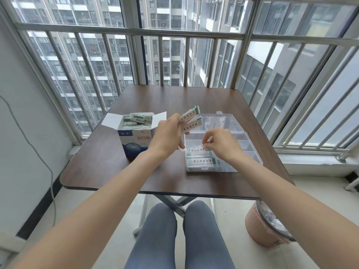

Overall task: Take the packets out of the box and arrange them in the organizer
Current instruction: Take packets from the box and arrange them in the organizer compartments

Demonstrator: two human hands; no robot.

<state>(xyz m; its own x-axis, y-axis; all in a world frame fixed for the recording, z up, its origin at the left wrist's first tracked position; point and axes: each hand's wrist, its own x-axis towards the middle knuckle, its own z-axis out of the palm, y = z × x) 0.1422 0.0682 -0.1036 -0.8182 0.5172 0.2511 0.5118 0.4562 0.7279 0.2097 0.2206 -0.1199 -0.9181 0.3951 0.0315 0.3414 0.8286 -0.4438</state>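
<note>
An open white-and-blue cardboard box stands on the table's left half, with several white packets inside. To its right lies a clear plastic organizer with its lid swung back. My left hand holds a fan of several packets above the organizer's left edge. My right hand pinches one packet over a near-left compartment. Another packet lies in the front compartment.
The dark wooden table stands against a barred window. A pink waste bin with a liner sits on the floor at the right. A grey cable hangs along the left wall. My knees are under the near edge.
</note>
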